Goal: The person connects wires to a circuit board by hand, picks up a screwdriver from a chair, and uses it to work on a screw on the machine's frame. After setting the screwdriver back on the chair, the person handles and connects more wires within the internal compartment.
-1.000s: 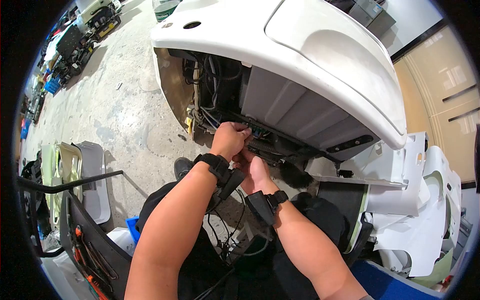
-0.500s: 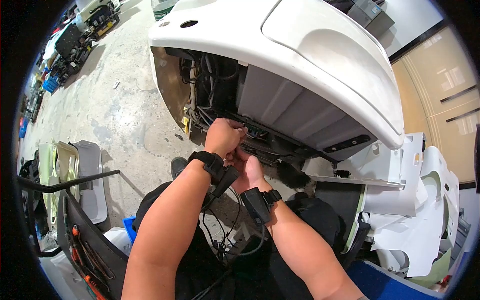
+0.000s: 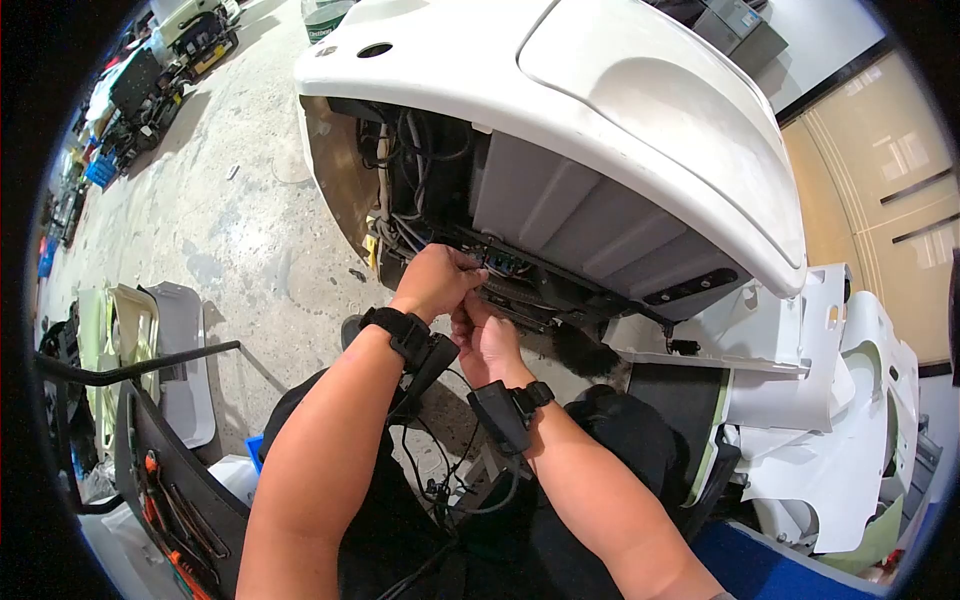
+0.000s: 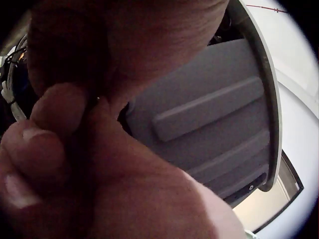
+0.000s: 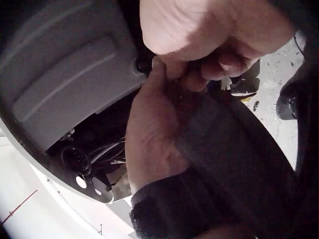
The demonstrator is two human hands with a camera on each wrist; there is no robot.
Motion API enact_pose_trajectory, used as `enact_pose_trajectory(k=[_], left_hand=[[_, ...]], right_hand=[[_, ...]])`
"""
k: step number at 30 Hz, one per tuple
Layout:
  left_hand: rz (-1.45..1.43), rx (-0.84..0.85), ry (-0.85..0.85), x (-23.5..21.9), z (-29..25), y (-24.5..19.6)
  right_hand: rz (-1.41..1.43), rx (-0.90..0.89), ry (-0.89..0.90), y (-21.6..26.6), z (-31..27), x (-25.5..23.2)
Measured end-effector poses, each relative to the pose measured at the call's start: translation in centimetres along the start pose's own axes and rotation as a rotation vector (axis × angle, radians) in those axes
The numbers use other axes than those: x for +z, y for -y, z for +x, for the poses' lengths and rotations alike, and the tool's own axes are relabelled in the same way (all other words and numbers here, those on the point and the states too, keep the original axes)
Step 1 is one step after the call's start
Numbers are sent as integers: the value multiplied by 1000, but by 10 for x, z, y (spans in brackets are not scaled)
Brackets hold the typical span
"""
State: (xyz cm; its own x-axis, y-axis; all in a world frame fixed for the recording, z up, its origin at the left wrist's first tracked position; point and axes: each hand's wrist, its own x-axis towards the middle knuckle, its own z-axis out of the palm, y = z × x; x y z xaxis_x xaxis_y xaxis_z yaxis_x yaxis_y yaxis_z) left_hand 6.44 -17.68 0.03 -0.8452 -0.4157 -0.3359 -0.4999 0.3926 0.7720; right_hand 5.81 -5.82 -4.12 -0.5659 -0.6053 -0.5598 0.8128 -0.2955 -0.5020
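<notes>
pinching at the wiring, your left hand (image 3: 432, 281) has its fingers curled tight round something small just under the grey ribbed panel (image 3: 590, 225), where blue connectors (image 3: 500, 262) sit in a row along a dark rail. what exactly sits between those fingertips is hidden by your own knuckles, so i can't tell whether it is a plug or a wire. your right hand (image 3: 485, 340) comes up from below the panel and touches the left; its fingers are curled in toward the same spot, but whether they grip anything of their own cannot be told, since both wrist views are mostly filled with skin.

work it well by keeping the pull straight out along the connector's own line, away from the panel, rather than rocking it sideways; i judge a latch would need pressing first. let the right hand brace the rail so the left does the drawing. hold the body of the plug, not the leads.

to the left of the panel, the cable bundle (image 3: 408, 175) hangs loose inside the dark cavity, near your left knuckles, so mind you don't snag it. above the panel curves the white shell (image 3: 560, 70). well below and left of it lies the concrete floor (image 3: 240, 200), with pale loose covers (image 3: 175, 350) further off.
</notes>
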Motion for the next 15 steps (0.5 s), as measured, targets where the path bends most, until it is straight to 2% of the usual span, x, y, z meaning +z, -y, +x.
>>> enact_pose_trajectory(k=[4,6,7,9,10,12,13,15], left_hand=[[-30,-16,9,1,2,0],[7,24,-13,2,1,-1],[5,25,-13,2,0,-2],[40,66,-18,1,-2,-6],[40,67,-18,1,-1,-7],[70,33,-42,0,-1,-8],[69,34,-44,0,-1,-8],[-56,-41,-56,0,-3,-11]], right_hand=[[-91,-53,13,-2,2,-1],[-422,-136,-181,0,0,2],[-424,-137,-181,1,0,0],[-1288,-685,-295,2,2,-8],[-1288,-687,-295,1,4,-12],[-1411,-896,-284,1,6,-14],[-1412,-897,-283,3,3,-12],[-1182,-618,-163,11,-5,-5]])
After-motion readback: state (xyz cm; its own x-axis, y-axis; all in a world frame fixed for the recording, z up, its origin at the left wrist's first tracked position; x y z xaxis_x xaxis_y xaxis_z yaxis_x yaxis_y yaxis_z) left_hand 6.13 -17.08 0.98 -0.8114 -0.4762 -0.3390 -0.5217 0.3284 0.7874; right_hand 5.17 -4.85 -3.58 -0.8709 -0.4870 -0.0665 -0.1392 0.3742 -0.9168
